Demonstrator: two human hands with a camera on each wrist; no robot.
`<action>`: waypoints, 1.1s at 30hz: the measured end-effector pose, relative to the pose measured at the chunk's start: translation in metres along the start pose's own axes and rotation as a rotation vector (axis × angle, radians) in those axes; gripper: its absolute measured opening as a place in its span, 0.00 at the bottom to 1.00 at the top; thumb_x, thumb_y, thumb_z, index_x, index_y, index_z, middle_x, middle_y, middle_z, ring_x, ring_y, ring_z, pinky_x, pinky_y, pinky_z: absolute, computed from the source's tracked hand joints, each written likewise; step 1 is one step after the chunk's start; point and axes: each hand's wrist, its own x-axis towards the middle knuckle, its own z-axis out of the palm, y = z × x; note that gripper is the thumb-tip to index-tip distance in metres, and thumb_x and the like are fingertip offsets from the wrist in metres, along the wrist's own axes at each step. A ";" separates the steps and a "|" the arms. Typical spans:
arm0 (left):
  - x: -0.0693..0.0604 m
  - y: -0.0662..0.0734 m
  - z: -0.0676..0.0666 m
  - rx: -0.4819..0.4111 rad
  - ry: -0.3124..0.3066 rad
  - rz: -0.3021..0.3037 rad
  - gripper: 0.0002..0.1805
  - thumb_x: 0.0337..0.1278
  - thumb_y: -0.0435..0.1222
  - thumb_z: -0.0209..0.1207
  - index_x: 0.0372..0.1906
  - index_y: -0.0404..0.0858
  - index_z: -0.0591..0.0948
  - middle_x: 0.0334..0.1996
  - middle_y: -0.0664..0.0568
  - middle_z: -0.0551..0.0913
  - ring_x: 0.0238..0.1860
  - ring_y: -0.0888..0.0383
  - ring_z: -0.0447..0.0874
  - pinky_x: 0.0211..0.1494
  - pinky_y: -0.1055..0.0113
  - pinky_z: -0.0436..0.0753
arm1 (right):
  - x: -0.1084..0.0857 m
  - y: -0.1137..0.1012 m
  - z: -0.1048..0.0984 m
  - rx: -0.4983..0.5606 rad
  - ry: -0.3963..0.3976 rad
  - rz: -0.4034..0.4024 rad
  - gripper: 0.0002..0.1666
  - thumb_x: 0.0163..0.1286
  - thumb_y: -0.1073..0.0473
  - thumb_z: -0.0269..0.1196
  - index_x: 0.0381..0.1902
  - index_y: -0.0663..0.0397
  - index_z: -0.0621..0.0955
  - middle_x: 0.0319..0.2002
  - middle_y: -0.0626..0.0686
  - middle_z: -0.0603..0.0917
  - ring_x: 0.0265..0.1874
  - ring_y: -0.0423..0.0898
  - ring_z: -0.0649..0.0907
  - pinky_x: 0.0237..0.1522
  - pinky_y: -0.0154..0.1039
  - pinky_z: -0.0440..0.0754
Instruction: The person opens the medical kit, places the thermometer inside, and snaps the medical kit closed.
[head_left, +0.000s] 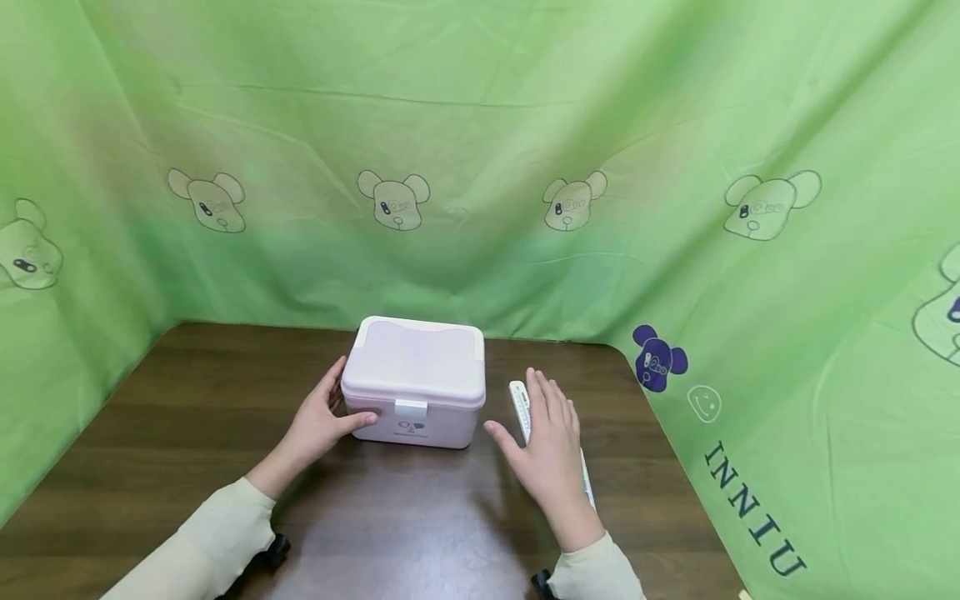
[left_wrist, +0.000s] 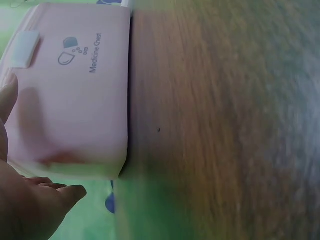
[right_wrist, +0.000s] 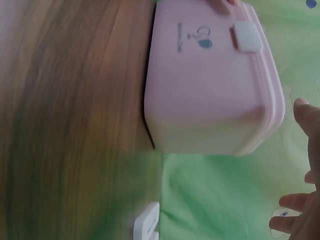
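A closed pale pink medicine chest [head_left: 416, 362] with a white front latch [head_left: 411, 408] stands on the table. My left hand [head_left: 315, 429] is at its left end, thumb across the front and fingers along the side. Whether those fingers touch the chest I cannot tell; in the left wrist view the thumb [left_wrist: 7, 100] lies near the latch. Off the chest's right side, my right hand [head_left: 551, 450] is held with fingers extended and nothing in it. Partly hidden under that hand is a long, narrow white object [head_left: 519, 398] with small markings.
The dark wooden table [head_left: 405, 517] has rounded far corners. Green fabric [head_left: 480, 275] printed with bear heads hangs behind it and along both sides, close to the table's edges.
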 end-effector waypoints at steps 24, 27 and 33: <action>-0.003 0.002 0.018 0.050 0.126 0.068 0.42 0.48 0.39 0.79 0.70 0.38 0.74 0.56 0.43 0.85 0.57 0.52 0.83 0.56 0.78 0.80 | -0.010 -0.067 0.031 0.070 0.170 0.012 0.50 0.59 0.37 0.75 0.72 0.57 0.73 0.59 0.58 0.79 0.58 0.57 0.77 0.62 0.53 0.76; -0.004 0.001 0.021 0.027 0.136 0.072 0.39 0.48 0.39 0.79 0.67 0.37 0.75 0.54 0.43 0.85 0.56 0.52 0.84 0.54 0.78 0.81 | -0.011 -0.071 0.035 0.045 0.211 0.005 0.48 0.59 0.37 0.75 0.69 0.59 0.75 0.57 0.59 0.78 0.56 0.58 0.77 0.60 0.53 0.75; -0.007 0.002 0.024 0.036 0.171 0.059 0.36 0.48 0.41 0.79 0.63 0.38 0.78 0.51 0.45 0.87 0.53 0.53 0.85 0.52 0.76 0.83 | -0.012 -0.079 0.042 0.032 0.273 -0.005 0.45 0.58 0.38 0.75 0.64 0.60 0.77 0.51 0.59 0.79 0.51 0.58 0.78 0.54 0.53 0.76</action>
